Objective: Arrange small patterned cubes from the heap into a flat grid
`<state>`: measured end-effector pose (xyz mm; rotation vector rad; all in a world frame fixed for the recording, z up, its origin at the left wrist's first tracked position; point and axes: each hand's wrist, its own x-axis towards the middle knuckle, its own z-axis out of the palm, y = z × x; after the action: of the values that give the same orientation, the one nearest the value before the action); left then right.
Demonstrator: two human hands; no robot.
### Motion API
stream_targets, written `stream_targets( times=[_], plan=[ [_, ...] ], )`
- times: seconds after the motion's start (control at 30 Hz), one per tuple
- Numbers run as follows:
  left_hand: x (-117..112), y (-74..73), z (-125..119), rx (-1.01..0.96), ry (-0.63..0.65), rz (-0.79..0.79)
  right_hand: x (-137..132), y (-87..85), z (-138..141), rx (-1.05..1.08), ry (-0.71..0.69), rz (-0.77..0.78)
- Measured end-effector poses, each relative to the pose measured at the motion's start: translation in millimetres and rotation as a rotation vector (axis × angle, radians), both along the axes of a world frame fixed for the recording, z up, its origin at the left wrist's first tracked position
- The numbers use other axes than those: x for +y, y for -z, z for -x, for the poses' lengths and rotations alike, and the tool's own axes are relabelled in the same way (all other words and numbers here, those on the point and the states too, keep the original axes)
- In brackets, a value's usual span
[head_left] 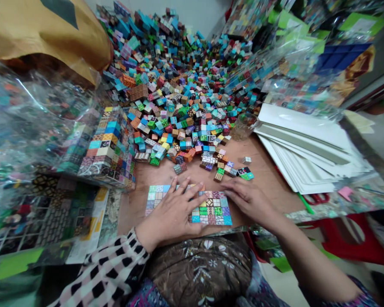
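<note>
A flat rectangle of small printed cube blocks (pixel 211 209), set in tight rows, lies on the wooden board near its front edge. My left hand (pixel 176 204) rests palm down across the rectangle's middle, fingers spread, hiding part of it. At the right end, my right hand (pixel 248 198) touches the upper right corner with its fingers stretched out; no block shows in its grasp. Just beyond the rectangle, a few loose blocks (pixel 220 170) sit on the board, and one pale block (pixel 246 160) stands apart.
A large heap of mixed cube blocks (pixel 185 94) fills the back. At left stands a stacked bundle of blocks (pixel 105 149) beside clear plastic bags (pixel 28 128). White cards (pixel 310 149) fan out at right, near red scissors (pixel 318 198). A golden sack (pixel 51 34) leans at upper left.
</note>
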<state>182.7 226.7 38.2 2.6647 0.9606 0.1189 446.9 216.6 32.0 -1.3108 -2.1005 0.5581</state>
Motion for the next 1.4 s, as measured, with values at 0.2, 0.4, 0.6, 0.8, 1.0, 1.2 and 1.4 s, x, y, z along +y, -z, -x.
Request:
stream_targets(
  times=[0.2, 0.4, 0.6, 0.8, 1.0, 1.2, 1.4],
  plan=[
    [0.5, 1.0, 0.6, 0.017, 0.001, 0.016, 2.2, 4.3, -22.9, -0.079, 0.171, -0.020],
    [0.7, 1.1, 1.4, 0.006, 0.018, -0.003, 19.9, 12.9, -4.1, -0.315, 0.110, -0.109],
    [-0.4, -0.8, 1.1, 0.008, 0.008, -0.019, 38.4, 19.8, 6.2, -0.520, 0.091, -0.198],
    [0.0, -2.7, 0.5, 0.005, 0.009, -0.001, 34.4, 14.0, 4.9, -0.477, 0.034, -0.119],
    [-0.3, -2.4, 0.4, 0.010, 0.009, 0.006, 33.3, 1.3, 11.5, -0.400, -0.040, -0.070],
    [-0.7, -2.0, 0.8, 0.006, 0.007, 0.013, 35.4, -4.1, 16.0, -0.270, -0.187, 0.060],
    [-1.5, -2.7, 0.0, 0.007, 0.013, 0.009, 30.0, 1.8, 23.1, -0.183, -0.126, 0.038]
  ],
)
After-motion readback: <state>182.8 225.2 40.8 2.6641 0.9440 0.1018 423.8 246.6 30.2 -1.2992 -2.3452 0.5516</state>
